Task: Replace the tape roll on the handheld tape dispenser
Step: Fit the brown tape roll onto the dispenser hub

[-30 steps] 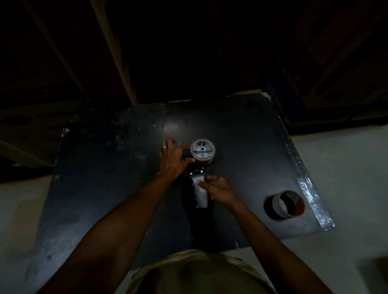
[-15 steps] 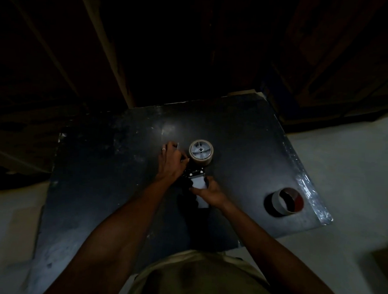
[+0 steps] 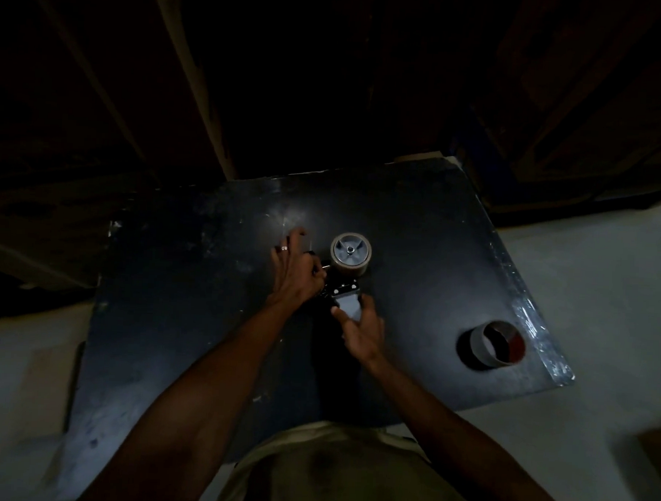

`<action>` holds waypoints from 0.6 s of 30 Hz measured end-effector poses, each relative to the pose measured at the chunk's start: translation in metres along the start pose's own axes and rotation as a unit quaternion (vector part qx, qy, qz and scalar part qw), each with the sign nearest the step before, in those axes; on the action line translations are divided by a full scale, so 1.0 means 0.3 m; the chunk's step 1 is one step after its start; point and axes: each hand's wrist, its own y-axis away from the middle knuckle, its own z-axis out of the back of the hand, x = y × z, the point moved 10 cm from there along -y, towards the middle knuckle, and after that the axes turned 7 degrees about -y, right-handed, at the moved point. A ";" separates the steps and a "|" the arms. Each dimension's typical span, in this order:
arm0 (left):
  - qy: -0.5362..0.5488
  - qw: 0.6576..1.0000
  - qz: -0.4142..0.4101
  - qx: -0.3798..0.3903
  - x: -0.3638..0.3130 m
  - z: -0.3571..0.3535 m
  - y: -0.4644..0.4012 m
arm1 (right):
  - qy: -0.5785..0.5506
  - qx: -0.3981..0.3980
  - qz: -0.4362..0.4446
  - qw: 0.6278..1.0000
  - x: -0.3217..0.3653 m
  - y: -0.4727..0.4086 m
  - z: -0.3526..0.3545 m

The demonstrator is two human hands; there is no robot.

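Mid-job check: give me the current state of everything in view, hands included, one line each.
tape dispenser: lying on the black table, held by both hands.
tape roll: seated on the dispenser's hub.
empty core: loose near the table's right edge, untouched.
left hand: at the dispenser's front end; grip too dark to tell.
right hand: gripping the handle.
black table: scuffed.

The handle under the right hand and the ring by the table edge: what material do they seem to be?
Handle: probably plastic, smooth pale grey with a dull sheen. Ring: likely a cardboard core, thin matte wall, hollow; dim light leaves both unsure.
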 end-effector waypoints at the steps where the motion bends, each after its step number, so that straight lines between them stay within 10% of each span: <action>1: 0.005 1.000 -0.002 -0.005 0.005 0.003 0.004 | 0.003 -0.002 0.000 1.000 -0.002 -0.004 -0.001; 18: 0.067 0.996 0.042 -0.044 0.159 -0.038 0.131 | -0.012 -0.044 -0.038 0.998 -0.178 -0.210 0.013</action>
